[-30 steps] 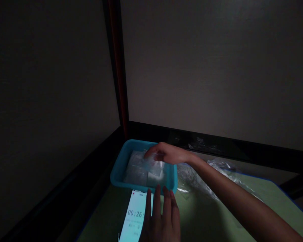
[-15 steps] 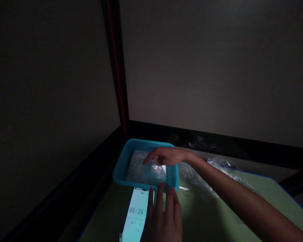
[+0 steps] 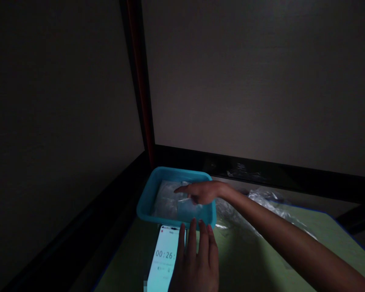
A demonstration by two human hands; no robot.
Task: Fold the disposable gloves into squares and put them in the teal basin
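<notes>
Nearest, left hand [image 3: 197, 259] flat, fingers spread, partly covering lit phone [image 3: 166, 261] reading "00:26" on green worktop [image 3: 252, 259]. Beyond, right hand [image 3: 205, 192] inside blue tray [image 3: 146, 200], fingers extended over clear plastic bags [image 3: 170, 200]; grip unclear. Crumpled plastic [image 3: 240, 215] right of tray.

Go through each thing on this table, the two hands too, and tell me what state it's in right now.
blue tray: upright, holding clear plastic bags.
clear plastic bags: lying flat in the tray.
right hand: open, fingers on the bags.
left hand: flat, partly covering the phone.
phone: face up, screen lit, timer showing.
loose plastic sheet: crumpled beside the tray.
</notes>
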